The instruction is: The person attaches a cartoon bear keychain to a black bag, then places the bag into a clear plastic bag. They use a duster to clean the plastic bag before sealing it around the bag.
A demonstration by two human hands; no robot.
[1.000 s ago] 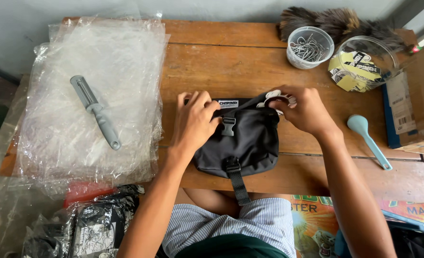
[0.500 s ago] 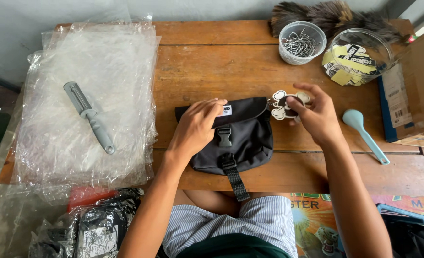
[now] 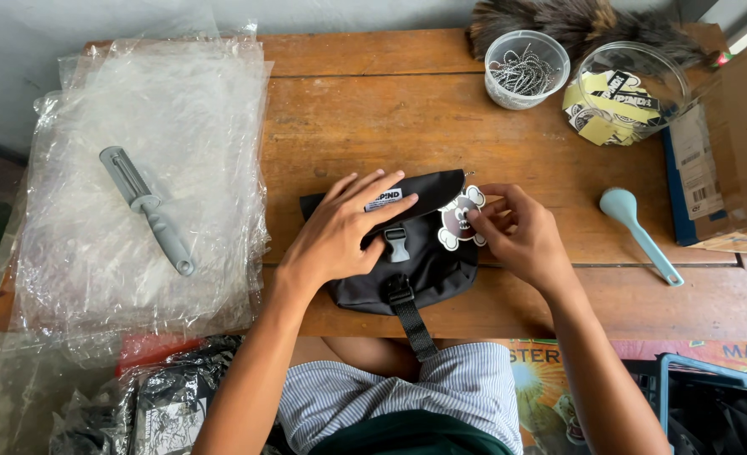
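A small black pouch bag [image 3: 407, 257] with a grey buckle and a strap lies on the wooden table's [image 3: 441, 118] near edge. My left hand [image 3: 344, 227] rests flat on the bag's left top, fingers spread over its white label. My right hand [image 3: 517, 232] pinches a round dark tag with a white cartoon-shaped border [image 3: 459, 219] at the bag's upper right corner.
A stack of clear plastic bags [image 3: 138, 177] with a grey handled tool [image 3: 146, 211] lies at the left. At the back stand a cup of metal chains [image 3: 525, 69], a clear jar of stickers [image 3: 622, 93] and a feather duster [image 3: 576, 21]. A teal spoon [image 3: 639, 232] and a cardboard box [image 3: 727, 143] are at the right.
The tag in my right hand has turned so its face shows, and it has come down against the bag's right corner. My left hand has spread flat on the bag.
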